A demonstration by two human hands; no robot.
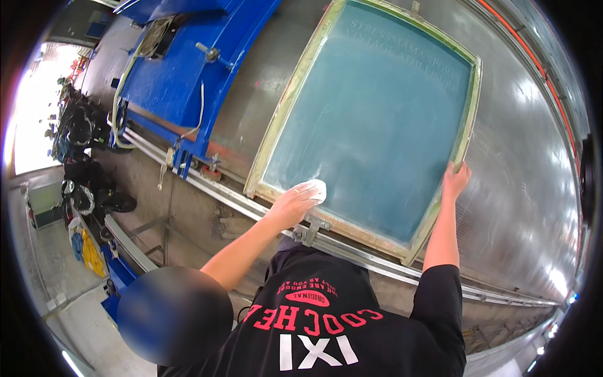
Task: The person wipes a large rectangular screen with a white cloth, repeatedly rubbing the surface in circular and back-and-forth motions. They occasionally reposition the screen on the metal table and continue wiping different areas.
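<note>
A screen printing frame (370, 125) with teal mesh and faint lettering near its top lies on the metal surface in front of me. My left hand (292, 204) holds a folded white cloth (317, 190) on the screen's lower left corner, fingers closed on it. On the frame's right rail, toward the bottom, my right hand (455, 179) is closed round the edge. A metal clamp (311, 229) sits below the frame's bottom edge, on a long rail.
A blue machine (169, 88) stands left of the frame. The steel table (521, 163) extends rightward, with a red strip along its far edge. An aluminium rail (490, 295) crosses below. Motorbikes (85, 135) stand at far left near a bright doorway, with yellow and blue items (88, 251) below them.
</note>
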